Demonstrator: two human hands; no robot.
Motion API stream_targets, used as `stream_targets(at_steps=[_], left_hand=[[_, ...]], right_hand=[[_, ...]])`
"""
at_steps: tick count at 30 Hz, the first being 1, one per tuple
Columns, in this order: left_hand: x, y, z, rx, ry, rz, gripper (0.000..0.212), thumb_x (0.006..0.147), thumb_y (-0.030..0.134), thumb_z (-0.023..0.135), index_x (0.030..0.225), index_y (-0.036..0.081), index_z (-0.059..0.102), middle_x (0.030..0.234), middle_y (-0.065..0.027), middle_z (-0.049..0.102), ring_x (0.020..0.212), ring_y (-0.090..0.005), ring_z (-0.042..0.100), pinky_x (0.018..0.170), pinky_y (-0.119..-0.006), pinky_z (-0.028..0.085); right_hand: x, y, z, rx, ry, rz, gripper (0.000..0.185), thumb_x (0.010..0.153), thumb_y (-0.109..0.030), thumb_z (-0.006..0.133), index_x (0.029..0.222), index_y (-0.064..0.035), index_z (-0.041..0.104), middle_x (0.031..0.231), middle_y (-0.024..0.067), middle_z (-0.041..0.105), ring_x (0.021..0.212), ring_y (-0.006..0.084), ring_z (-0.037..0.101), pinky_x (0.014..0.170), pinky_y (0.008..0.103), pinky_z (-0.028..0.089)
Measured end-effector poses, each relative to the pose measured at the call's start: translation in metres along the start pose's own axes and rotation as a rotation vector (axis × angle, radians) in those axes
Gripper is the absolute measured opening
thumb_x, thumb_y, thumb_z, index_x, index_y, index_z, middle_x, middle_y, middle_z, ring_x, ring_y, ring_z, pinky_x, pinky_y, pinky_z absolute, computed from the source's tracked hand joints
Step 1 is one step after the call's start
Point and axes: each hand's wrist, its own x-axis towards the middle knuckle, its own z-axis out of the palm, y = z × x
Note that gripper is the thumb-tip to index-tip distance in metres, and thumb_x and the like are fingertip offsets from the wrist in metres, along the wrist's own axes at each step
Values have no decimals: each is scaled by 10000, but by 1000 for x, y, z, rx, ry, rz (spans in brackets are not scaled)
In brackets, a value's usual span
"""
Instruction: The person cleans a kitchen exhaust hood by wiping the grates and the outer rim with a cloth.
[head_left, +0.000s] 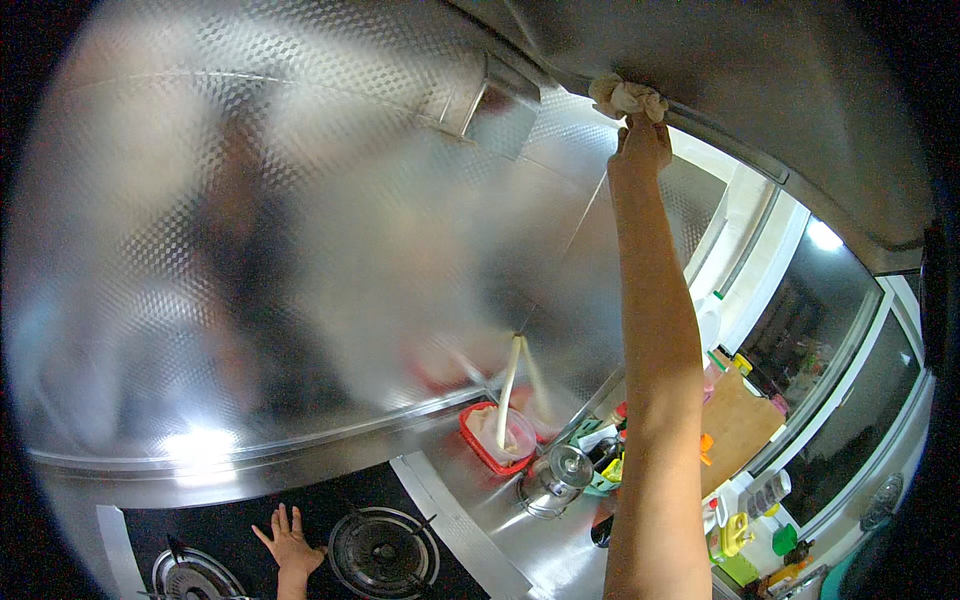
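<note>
With the arm stretched up, my right hand (643, 142) grips a bunched pale cloth (628, 99) and presses it against the lower edge of the metal range hood (750, 154). My left hand (289, 541) lies with its fingers spread on the black gas cooktop (330, 487), holding nothing. It is between two burners, nearer the right burner (383, 553) than the left burner (196, 577). Behind the cooktop rises a patterned stainless steel wall panel (390, 247) with blurred reflections.
Right of the cooktop, a red basket (480, 450) and a lidded metal pot (559, 480) stand on the steel counter (480, 491). Farther right are a wooden cutting board (739, 424), a yellow bottle (733, 536) and a window (810, 337). A pale hose (508, 390) hangs over the basket.
</note>
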Motion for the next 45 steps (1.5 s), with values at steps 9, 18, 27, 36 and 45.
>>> stream_targets(at_steps=[9,18,27,36,45], left_hand=[[-2,1,-5,-35,-38,-20,1002,598,535,642,1378,142,151,1437,-56,65,1314,-218,81,990,-593,-90],[1,-1,4,-28,41,27,987,592,546,633,1371,136,186,1431,-57,105,1310,-218,99,985,-606,-84],[2,-1,5,-41,47,27,1005,576,550,662,1369,152,191,1433,-48,91,1314,-209,93,989,-604,-79],[-4,-1,-1,-48,28,22,993,598,558,648,1372,152,176,1435,-50,76,1315,-209,75,990,-602,-80],[-6,0,0,-53,49,13,971,600,529,653,1368,148,196,1430,-57,91,1310,-215,91,993,-601,-75]], right_hand=[[-24,-16,23,390,-117,154,220,803,-19,555,1002,41,484,989,136,523,863,201,559,725,229,523],[15,36,42,271,68,106,165,729,46,561,889,14,535,909,128,579,761,239,568,680,373,508],[16,41,37,-385,40,-211,242,750,-76,585,965,25,538,1042,161,537,840,229,533,687,327,480],[-11,-2,28,-102,158,-422,197,699,-33,661,826,76,556,879,150,592,708,224,584,631,326,521],[-8,24,53,-263,266,-118,299,654,-14,689,922,55,577,971,160,592,817,241,603,719,306,533]])
